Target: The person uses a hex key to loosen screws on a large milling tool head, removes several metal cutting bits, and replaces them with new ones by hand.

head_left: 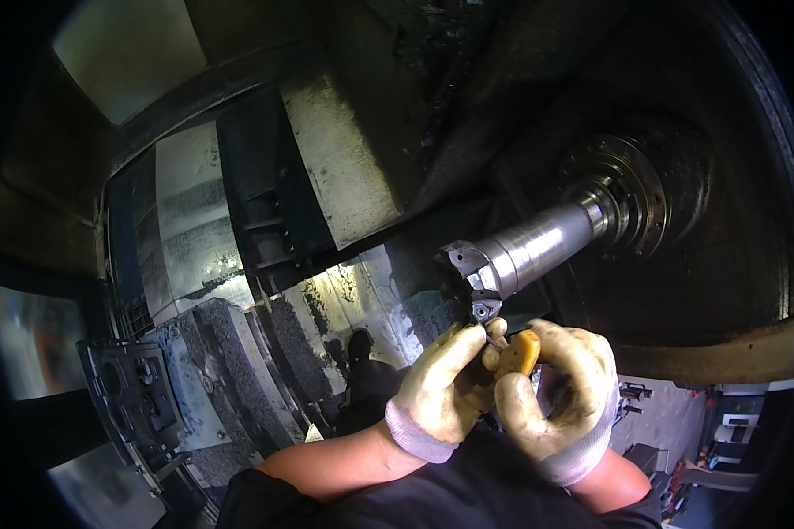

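A shiny milling cutter slants down and left from the spindle, with its toothed head and a small screwed insert at the lower end. Both my hands wear soiled, pale work gloves. My right hand is closed around a small hand tool with a yellow handle, just below the cutter head. My left hand is closed beside it, thumb and fingertips pinched together right under the insert. What those fingertips hold, if anything, is hidden. The tool's working tip cannot be made out.
The round spindle flange is set in the dark machine wall at right. Metal way covers and a worn, wet machine bed lie to the left. A dark bracketed frame stands at lower left. Workshop floor shows at lower right.
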`<action>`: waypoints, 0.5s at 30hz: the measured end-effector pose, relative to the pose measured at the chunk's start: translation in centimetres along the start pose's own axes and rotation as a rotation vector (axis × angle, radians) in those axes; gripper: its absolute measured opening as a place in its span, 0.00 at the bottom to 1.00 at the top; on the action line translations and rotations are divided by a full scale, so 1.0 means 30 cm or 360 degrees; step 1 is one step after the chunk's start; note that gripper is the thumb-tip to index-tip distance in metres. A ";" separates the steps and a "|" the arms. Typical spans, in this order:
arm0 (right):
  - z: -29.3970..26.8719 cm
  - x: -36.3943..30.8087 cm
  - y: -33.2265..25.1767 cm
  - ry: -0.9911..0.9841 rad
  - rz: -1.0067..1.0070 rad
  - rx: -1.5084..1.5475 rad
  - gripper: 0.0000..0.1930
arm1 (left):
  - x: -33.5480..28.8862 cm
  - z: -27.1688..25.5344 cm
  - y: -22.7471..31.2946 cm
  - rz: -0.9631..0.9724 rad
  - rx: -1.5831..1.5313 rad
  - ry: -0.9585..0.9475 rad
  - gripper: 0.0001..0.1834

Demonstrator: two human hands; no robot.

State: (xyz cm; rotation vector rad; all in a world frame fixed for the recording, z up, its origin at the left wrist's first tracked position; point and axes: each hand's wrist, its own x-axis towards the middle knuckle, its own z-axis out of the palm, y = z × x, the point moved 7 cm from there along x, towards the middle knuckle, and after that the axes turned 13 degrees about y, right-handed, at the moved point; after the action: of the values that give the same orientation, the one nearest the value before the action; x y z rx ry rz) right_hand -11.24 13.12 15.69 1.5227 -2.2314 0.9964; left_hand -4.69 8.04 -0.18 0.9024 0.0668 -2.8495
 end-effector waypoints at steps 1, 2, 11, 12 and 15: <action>0.009 0.016 -0.012 -0.0001 -0.0095 -0.0014 0.23 | -0.004 0.001 0.002 0.0110 0.0176 0.0118 0.15; 0.017 0.032 -0.024 0.0001 -0.0191 -0.0029 0.21 | -0.002 -0.001 0.001 0.0077 0.0133 0.0139 0.14; -0.029 -0.020 0.016 0.0217 0.0059 0.0211 0.26 | -0.001 -0.030 -0.007 -0.0034 -0.0035 0.0091 0.19; -0.018 -0.042 0.031 0.0198 0.0180 0.0366 0.27 | -0.004 -0.030 -0.008 -0.0046 -0.0065 0.0092 0.19; 0.018 -0.074 0.063 0.0102 0.0411 0.0566 0.30 | -0.005 -0.011 0.006 0.0005 -0.0234 -0.0097 0.25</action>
State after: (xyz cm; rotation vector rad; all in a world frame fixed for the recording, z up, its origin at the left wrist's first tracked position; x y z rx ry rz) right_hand -11.93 14.77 13.30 1.3226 -2.3390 1.5663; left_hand -4.34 7.90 -0.36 0.7851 0.2634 -2.8223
